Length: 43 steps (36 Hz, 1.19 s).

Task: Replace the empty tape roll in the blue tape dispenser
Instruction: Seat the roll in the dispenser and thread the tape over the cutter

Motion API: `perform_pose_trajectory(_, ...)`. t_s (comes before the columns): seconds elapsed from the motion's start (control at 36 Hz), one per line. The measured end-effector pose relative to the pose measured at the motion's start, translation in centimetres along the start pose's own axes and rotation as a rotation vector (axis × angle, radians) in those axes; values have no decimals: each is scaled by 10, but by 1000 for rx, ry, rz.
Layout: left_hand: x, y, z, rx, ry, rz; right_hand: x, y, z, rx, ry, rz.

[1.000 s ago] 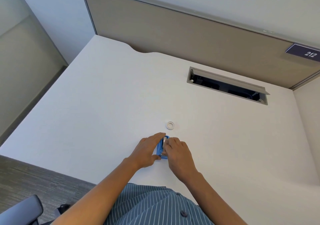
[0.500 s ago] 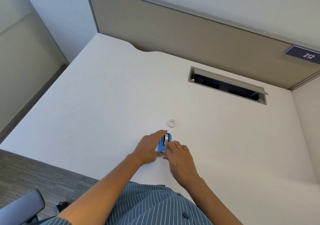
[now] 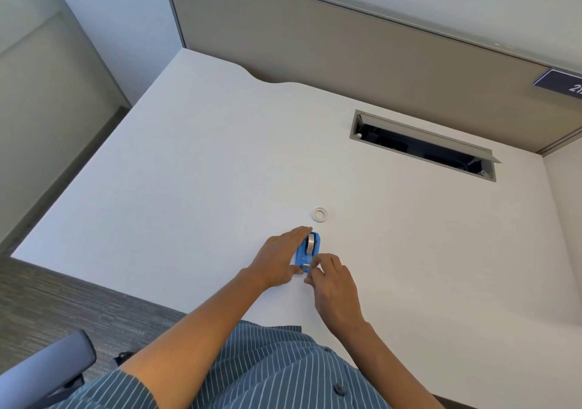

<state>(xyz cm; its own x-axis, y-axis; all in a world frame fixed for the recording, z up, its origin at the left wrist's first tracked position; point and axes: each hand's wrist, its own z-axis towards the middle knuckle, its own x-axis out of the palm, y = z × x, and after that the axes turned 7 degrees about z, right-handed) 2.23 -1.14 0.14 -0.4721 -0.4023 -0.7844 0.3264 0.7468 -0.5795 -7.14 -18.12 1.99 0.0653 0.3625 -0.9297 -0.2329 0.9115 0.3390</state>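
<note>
Head view, looking down on a white counter (image 3: pixel 195 169), only this one view on offer. Lower centre of the frame: blue tape dispenser (image 3: pixel 308 251), small, lying on the counter with a roll of tape (image 3: pixel 311 242) seated in its far half. Left hand (image 3: pixel 281 259) flat along the dispenser's left flank, fingers stretched toward the top of the frame, thumb tucked at the near end; grip spread and pressed against the body rather than wrapped round it. Right hand (image 3: pixel 331 278) at the near end, by the metal cutter; grip pinched together there, seemingly on the tape's loose end, though too small to tell for sure. Just above the dispenser, apart from it: a bare white ring, likely the empty tape roll (image 3: pixel 320 214). Upper right of the frame: an open cable slot (image 3: pixel 422 144) sunk in the counter. Bottom of the frame: striped shirt (image 3: pixel 271 367).

Judged step: drawing the tape end forward onto the cutter. Best done with the body pinned steady, the strip pulled straight and low, kept flat and untwisted, then pressed down on the teeth.
</note>
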Motion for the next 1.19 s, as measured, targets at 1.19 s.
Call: perform_pose_trajectory(1.19,-4,-1,1,15,27,43,35,-2,-5,108,-207,-94)
